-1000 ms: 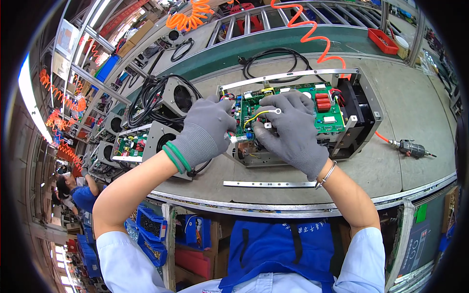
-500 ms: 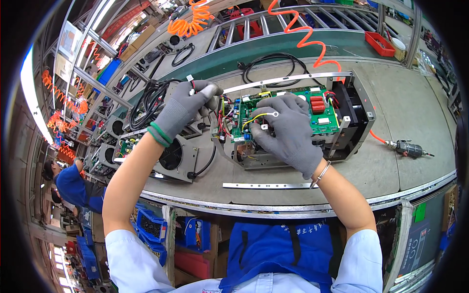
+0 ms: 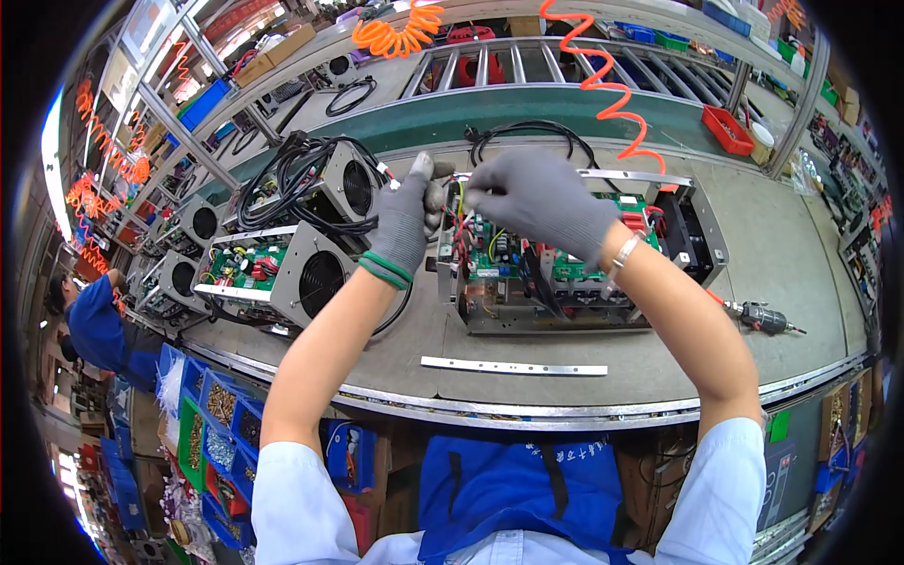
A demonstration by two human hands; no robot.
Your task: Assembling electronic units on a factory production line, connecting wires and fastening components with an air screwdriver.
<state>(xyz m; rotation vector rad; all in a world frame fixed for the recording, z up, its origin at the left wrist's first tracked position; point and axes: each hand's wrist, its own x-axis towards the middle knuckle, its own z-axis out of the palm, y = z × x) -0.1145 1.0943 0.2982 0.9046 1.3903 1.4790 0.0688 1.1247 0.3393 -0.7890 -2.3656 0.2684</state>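
Note:
An open metal-framed unit [image 3: 565,325] stands in front of me, with a green circuit board [image 3: 570,270] inside and a black fan [image 3: 695,221] at its right end. My left hand [image 3: 407,215], in a grey glove, is closed at the unit's left end, fingers curled by its edge. A small white connector [image 3: 384,170] sticks out beside that hand. My gloved right hand [image 3: 541,201] reaches over the board, fingertips pinched near the wires [image 3: 461,226] at the same end. What either hand grips is hidden. Black cables [image 3: 541,278] hang across the board.
A drilled metal strip [image 3: 513,366] lies near the bench's front edge. An air screwdriver [image 3: 767,318] rests at right on an orange hose. Other fan units [image 3: 282,268] with black cables [image 3: 301,179] crowd the left. Parts bins [image 3: 221,405] hang below; another person [image 3: 104,325] works at far left.
My right hand has moved from the middle of the board to the left end, near my left hand. Black cables now show over the board. The view has shifted, revealing more bins.

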